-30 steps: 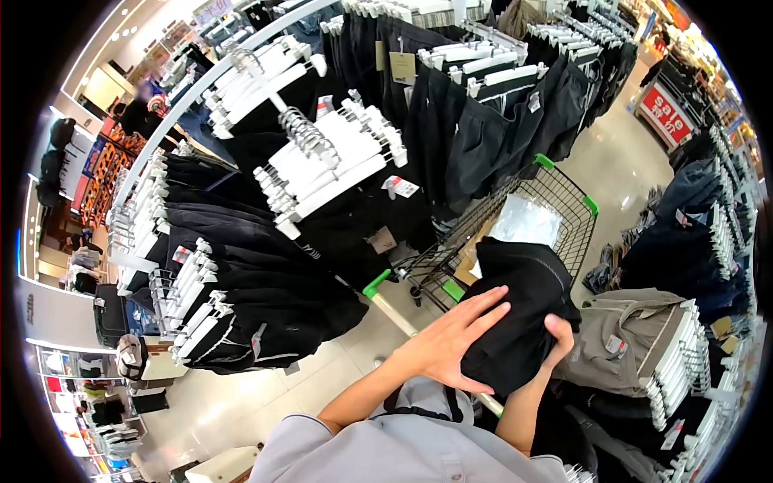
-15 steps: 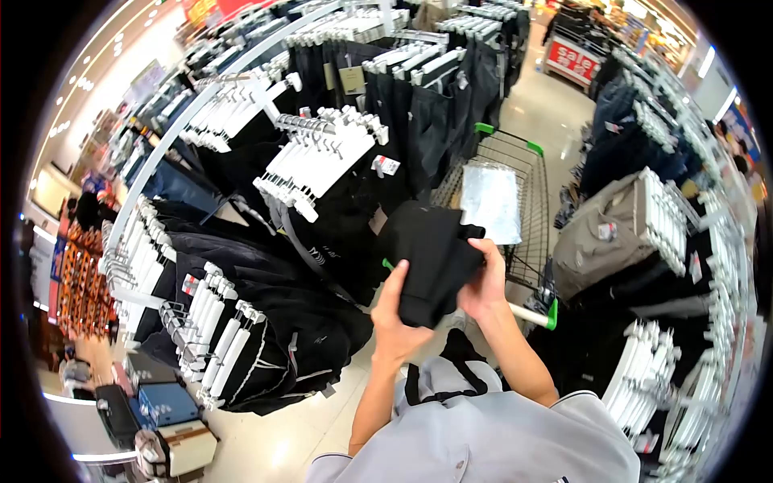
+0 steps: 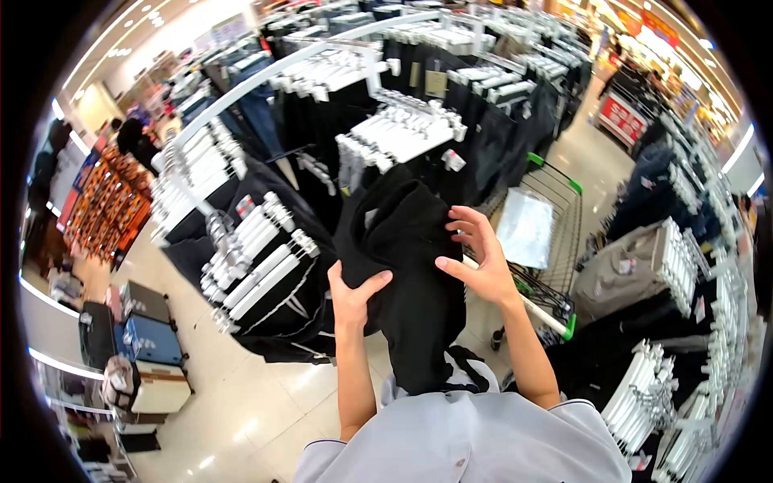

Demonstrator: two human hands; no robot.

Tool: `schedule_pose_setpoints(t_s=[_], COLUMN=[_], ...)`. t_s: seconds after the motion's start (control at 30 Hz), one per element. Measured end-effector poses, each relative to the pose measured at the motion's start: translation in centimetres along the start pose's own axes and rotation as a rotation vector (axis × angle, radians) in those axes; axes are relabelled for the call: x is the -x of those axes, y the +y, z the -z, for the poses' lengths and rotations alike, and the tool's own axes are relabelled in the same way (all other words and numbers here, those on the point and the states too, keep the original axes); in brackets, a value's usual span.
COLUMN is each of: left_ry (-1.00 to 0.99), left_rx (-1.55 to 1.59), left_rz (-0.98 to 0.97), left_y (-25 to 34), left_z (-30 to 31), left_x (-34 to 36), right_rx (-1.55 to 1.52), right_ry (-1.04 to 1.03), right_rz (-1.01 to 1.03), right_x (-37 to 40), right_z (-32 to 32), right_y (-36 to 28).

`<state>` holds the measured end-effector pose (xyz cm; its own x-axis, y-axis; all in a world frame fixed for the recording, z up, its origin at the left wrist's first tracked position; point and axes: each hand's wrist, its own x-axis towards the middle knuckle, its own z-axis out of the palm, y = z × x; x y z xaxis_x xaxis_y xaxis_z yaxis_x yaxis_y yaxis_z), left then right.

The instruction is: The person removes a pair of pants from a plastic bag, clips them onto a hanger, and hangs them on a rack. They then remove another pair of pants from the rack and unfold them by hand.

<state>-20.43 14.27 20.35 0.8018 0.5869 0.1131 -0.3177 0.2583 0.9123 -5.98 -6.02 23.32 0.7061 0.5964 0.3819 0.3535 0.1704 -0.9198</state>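
A pair of black pants hangs unfolded in front of my body, with loose folds at the top and a long part reaching down to my shirt. On its left edge, my left hand grips the cloth, thumb on top and fingers mostly hidden behind. My right hand is open at the right edge of the pants, its fingers spread and thumb tip close to the cloth. Just past the pants stands a rack of dark clothes on white hangers.
A shopping cart with green corners stands front right, holding a clear plastic-wrapped packet. Grey-beige pants hang on the right rack. More white hangers are at left. Suitcases stand on the floor at far left.
The black pants have gone from a folded bundle between both hands to hanging loose. My right hand has let go and spread its fingers. The view has swung left.
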Motion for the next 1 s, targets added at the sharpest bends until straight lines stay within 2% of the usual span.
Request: schedule_pose_setpoints(t_s=[0.07,0.2,0.3,0.37,0.43,0.5,0.6,0.63,0.67,0.73,0.8,0.87,0.9,1.0], left_ry=[0.089,-0.022,0.015,0.040,0.074,0.095,0.191,0.153,0.140,0.422,0.676,0.683,0.608,0.228], left_rx=[-0.031,-0.311,-0.302,-0.060,-0.011,0.031,0.087,0.015,0.015,-0.203,-0.341,-0.412,-0.395,-0.347], left_rz=[0.022,-0.161,-0.156,-0.061,-0.026,-0.002,0.014,0.027,0.032,-0.105,-0.195,-0.231,-0.231,-0.120], left_y=[0.9,1.7,1.8,2.0,1.8,1.5,0.3,-0.7,-1.6,-2.9,-3.2,-2.6,-2.2,-1.3], left_z=[-0.2,0.7,0.9,0.8,0.5,-0.2,-1.1,-0.5,-0.7,-1.4,-2.2,-3.3,-4.4,-8.6], left_x=[0.8,2.2,3.3,3.5,3.8,3.6,2.8,2.5,1.9,0.8,0.6,1.5,2.2,4.2], right_rx=[0.260,0.244,-0.008,-0.049,-0.090,-0.218,-0.048,0.070,0.075,0.185,0.031,-0.137,-0.165,-0.182], right_ry=[0.031,-0.034,-0.119,-0.147,-0.174,-0.320,-0.222,-0.133,-0.120,0.026,0.141,0.218,0.271,0.400], right_rz=[0.097,0.214,0.005,-0.014,-0.036,-0.094,0.066,0.154,0.152,0.149,-0.063,-0.168,-0.137,-0.151], right_x=[-1.0,-2.9,-2.8,-2.9,-2.8,-3.2,-2.9,-3.0,-2.9,-2.5,-2.4,-2.5,-2.6,-2.9], right_z=[-1.2,-2.8,-4.1,-4.3,-4.4,-4.2,-4.2,-4.1,-3.8,-3.1,-2.4,-1.5,-1.1,-0.4], right_y=[-0.5,-0.2,-0.8,-0.7,-0.8,-1.4,-0.1,-0.6,-0.5,-0.1,-0.1,0.7,1.1,0.3])
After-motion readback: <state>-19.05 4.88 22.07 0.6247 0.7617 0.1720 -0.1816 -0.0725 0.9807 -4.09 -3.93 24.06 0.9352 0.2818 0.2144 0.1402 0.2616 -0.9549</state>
